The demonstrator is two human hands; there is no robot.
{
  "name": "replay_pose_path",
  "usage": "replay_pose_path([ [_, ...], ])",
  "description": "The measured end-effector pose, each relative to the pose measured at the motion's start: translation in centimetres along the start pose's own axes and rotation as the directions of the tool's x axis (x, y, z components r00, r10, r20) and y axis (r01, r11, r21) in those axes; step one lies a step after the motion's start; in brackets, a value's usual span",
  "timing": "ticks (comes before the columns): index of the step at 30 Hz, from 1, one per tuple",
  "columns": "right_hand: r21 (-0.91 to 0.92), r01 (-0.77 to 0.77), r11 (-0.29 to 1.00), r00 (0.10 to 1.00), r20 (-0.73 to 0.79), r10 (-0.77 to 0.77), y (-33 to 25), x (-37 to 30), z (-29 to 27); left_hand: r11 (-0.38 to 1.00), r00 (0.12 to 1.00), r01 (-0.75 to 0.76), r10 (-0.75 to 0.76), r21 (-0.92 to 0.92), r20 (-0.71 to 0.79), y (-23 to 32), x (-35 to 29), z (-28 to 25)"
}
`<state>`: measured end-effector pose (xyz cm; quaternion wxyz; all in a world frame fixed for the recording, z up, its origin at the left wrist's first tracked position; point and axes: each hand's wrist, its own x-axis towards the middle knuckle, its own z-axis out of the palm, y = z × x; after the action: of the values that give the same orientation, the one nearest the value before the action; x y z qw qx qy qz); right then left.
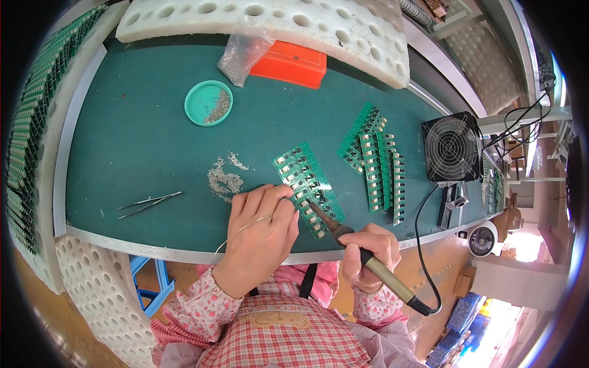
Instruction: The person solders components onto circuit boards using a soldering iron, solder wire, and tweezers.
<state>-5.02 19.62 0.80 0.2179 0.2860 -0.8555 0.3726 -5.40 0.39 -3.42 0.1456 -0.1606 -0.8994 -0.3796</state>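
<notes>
A green circuit board (324,191) with rows of small parts lies at a slant on the green mat in front of me. My right hand (372,253) grips a soldering iron (386,279) by its handle, the tip down at the middle of the board. My left hand (261,236) is closed at the board's left edge, its fingertips close to the iron's tip. A thin solder wire (238,232) curves across this hand and runs in between the fingers; its end there is hidden. Loose tiny parts (224,179) lie scattered just beyond the left hand.
Tweezers (150,203) lie at left. A round teal dish (192,105) holds tiny parts, near a clear bag (240,58) and red bin (293,64). More circuit boards (374,172) overlap at right, before a black fan (453,147) and iron stand (451,205). White foam (276,21) spans the back.
</notes>
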Motion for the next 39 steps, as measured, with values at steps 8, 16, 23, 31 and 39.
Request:
replay_pose_path([
  [8,-0.061,0.025,0.998,0.998,0.065,-0.021,-0.3,0.7,0.5,1.0,0.999,0.011,-0.011,0.008,0.031,0.0,0.1,0.0],
  [16,-0.012,0.078,0.997,0.991,0.106,-0.076,-0.2,0.8,0.7,1.0,0.999,0.012,-0.012,0.016,0.04,0.0,0.1,0.1],
  [23,-0.063,0.196,0.979,0.97,0.159,-0.184,-1.0,1.1,1.0,1.0,1.0,0.006,-0.006,0.001,0.023,0.0,-0.1,-0.2],
  [31,-0.09,0.192,0.977,0.973,0.146,-0.178,-1.1,0.9,1.5,1.0,1.0,0.008,-0.008,-0.03,0.013,-0.3,-0.1,-0.1],
  [39,-0.065,0.059,0.996,0.998,0.034,-0.056,-1.1,-0.3,-0.1,1.0,1.0,0.0,0.0,-0.031,0.004,-0.1,0.0,-0.3],
])
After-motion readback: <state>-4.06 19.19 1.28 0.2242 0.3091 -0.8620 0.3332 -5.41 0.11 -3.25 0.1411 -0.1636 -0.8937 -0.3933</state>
